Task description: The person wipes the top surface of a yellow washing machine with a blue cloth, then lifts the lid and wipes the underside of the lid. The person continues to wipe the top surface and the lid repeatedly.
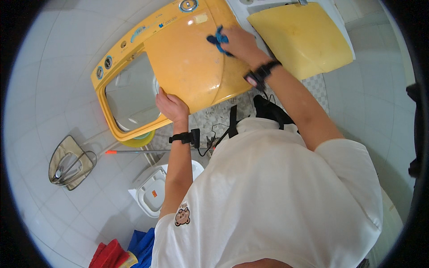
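Observation:
In front of me is a yellow-orange twin-tub washing machine [187, 63] with a glossy top and several round dials along its far edge. My right hand [240, 43] grips a crumpled blue cloth [219, 39] over the right part of that top; the hand is slightly blurred. My left hand [172, 105] rests at the near right edge of the see-through lid [132, 92], thumb apart, with nothing seen in it. Its fingertips touch the lid's border. Each wrist wears a black strap with a small device and a cable.
A yellow panel [305, 40] lies on a white unit to the right. Below the machine show a yellow basin [139, 142] and a pole [134, 151] with an orange end. A white toilet cistern [152, 191], a folding padded seat [71, 164], and red [109, 253] and blue [142, 246] towels are at left.

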Demonstrator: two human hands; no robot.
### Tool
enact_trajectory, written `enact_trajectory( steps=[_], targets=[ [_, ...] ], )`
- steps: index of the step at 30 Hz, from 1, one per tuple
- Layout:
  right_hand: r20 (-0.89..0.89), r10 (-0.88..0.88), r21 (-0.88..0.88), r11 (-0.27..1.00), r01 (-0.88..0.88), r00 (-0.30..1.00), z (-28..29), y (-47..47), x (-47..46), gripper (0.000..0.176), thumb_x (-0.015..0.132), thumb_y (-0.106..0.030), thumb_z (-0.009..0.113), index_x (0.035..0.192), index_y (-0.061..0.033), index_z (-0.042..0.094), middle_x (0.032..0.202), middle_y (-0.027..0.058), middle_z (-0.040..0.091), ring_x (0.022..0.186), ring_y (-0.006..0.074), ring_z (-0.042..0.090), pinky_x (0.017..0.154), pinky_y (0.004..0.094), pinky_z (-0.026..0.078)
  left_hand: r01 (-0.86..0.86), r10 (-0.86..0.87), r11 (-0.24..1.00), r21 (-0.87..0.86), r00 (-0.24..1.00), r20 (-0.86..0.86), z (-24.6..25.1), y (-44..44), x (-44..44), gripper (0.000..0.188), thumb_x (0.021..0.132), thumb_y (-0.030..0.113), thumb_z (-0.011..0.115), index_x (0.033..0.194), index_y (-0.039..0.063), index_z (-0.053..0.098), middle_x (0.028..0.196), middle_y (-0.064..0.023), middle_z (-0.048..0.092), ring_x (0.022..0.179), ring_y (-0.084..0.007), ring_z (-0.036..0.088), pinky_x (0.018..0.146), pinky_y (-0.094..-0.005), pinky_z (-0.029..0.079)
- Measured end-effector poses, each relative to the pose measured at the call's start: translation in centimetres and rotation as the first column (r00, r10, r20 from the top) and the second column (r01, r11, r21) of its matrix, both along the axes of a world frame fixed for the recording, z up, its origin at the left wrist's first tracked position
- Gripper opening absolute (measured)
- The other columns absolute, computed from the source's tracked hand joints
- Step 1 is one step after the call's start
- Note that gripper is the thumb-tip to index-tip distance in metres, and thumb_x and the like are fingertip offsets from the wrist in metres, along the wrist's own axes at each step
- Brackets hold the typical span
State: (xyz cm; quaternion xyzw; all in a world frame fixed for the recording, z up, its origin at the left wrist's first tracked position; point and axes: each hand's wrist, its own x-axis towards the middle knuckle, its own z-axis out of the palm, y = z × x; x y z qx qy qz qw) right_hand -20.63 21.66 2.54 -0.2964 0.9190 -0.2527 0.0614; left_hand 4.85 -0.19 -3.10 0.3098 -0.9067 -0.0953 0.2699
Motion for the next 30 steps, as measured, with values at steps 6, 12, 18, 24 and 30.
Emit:
enact_trajectory(
  steps=[6,12,18,24,30],
  targets=[
    [0.096,-0.007,-0.052,0.999,0.012,0.995,-1.0,2.2,3.2,0.032,0.079,-0.03,0.075,0.103,-0.0099,0.071,0.095,0.0138,0.072,0.093,0.0341,0.07,0.078,0.0488,0.055,-0.006,0.006,1.0,0.012,1.0,0.005,-0.1,0.2,0.0,0.044,0.099,0.018,0.045,0.134,-0.006,0.056,0.123,-0.025,0.062,0.114,-0.0439,0.055,0.101,-0.0502,0.042],
    [-0.129,-0.156,-0.106,0.984,0.143,0.979,-1.4,-3.5,-6.0,0.03,0.08,-0.034,0.072,0.097,-0.0093,0.073,0.09,0.0136,0.073,0.091,0.0352,0.071,0.076,0.0492,0.056,-0.039,0.039,0.999,0.029,0.999,0.012,0.3,0.4,-0.2,0.043,0.099,0.018,0.045,0.133,-0.006,0.057,0.122,-0.0255,0.063,0.113,-0.0448,0.056,0.099,-0.0505,0.043],
    [-0.01,-0.058,0.019,0.998,0.058,0.998,-0.2,-1.0,-2.4,0.029,0.081,-0.032,0.074,0.1,-0.0096,0.073,0.098,0.0141,0.073,0.095,0.0358,0.071,0.082,0.0495,0.056,0.004,-0.004,1.0,-0.003,1.0,-0.018,0.7,0.5,-0.3,0.042,0.097,0.014,0.046,0.132,-0.006,0.057,0.121,-0.0256,0.063,0.112,-0.0451,0.056,0.098,-0.0518,0.043],
    [0.072,-0.096,0.033,0.995,0.094,0.993,-0.7,0.0,-0.4,0.031,0.081,-0.032,0.075,0.103,-0.0096,0.072,0.098,0.0144,0.072,0.099,0.0345,0.069,0.085,0.0492,0.056,-0.009,0.007,0.995,0.096,1.0,0.027,0.7,0.6,-0.1,0.045,0.097,0.014,0.047,0.137,-0.005,0.053,0.128,-0.0284,0.059,0.122,-0.0478,0.051,0.109,-0.0552,0.038],
    [0.068,-0.162,-0.07,0.983,0.167,0.984,-1.8,-3.7,-10.6,0.036,0.083,-0.038,0.072,0.107,-0.0099,0.073,0.098,0.0135,0.073,0.098,0.0336,0.069,0.085,0.0457,0.055,-0.007,0.003,0.991,0.135,0.999,0.034,1.0,0.5,0.0,0.045,0.097,0.013,0.047,0.138,-0.005,0.052,0.131,-0.0277,0.058,0.125,-0.0474,0.05,0.109,-0.0542,0.037]
  ],
)
